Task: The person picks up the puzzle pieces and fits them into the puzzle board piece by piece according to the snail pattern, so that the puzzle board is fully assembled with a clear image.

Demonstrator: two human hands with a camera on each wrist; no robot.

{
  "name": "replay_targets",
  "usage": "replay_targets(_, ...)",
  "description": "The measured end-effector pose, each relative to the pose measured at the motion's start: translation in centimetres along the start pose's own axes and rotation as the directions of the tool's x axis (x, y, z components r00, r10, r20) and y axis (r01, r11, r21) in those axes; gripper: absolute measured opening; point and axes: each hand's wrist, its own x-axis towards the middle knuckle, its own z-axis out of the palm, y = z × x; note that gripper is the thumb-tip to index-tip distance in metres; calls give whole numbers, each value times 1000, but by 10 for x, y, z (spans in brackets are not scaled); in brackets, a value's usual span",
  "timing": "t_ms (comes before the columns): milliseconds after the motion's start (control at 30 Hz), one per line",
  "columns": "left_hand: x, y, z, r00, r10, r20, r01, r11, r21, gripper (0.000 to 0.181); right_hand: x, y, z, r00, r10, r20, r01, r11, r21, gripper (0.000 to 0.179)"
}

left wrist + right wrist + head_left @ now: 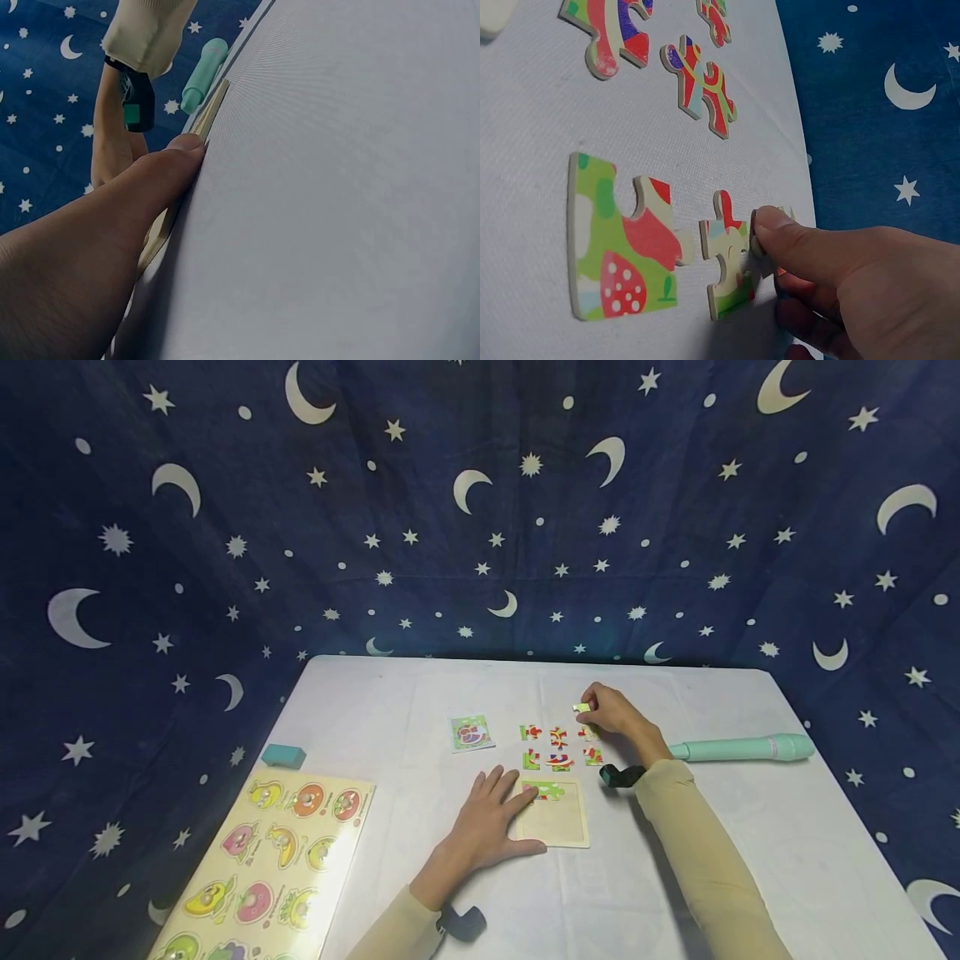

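My right hand (617,712) pinches a small jigsaw piece (581,707) between thumb and fingertips, beyond the loose pieces on the white table. In the right wrist view, the thumb covers most of that piece. Close beside it lie a piece with a smiling face (729,259) and a corner piece with a spotted mushroom (624,281). My left hand (483,822) rests with fingers spread on the left side of a square wooden puzzle tray (562,828). Joined green and red pieces (551,791) fill part of the tray's top, partly under the fingers.
Several loose pieces (559,762) lie in two rows beyond the tray. A picture card (471,732) is left of them. A fruit peg board (351,814) and a teal block (283,756) are at the left, a mint-green microphone-shaped object (738,749) at the right.
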Motion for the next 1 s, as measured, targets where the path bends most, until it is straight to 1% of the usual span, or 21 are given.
replay_targets(100,0,0,0,1000,1,2,-1,1000,-1,84,-1,2,0,1000,-2,-6,2,1000,28,29)
replay_targets(267,0,0,1,1000,3,-2,-3,1000,2,85,-4,1,-1,999,-11,-32,12,999,38,22)
replay_targets(567,1,-1,2,1000,-2,6,2,1000,15,85,-10,-2,-2,997,-9,-82,15,998,65,27)
replay_targets(667,1,0,1,1000,2,-2,-2,1000,15,85,-13,-2,-2,993,-8,-120,18,996,86,27)
replay_targets(833,1,1,1,1000,1,2,-2,1000,23,85,-20,-4,-2,981,-37,-188,54,995,89,26)
replay_targets(1000,1,1,0,1000,-6,12,6,1000,25,85,-29,-9,-3,977,-38,-211,59,994,95,25)
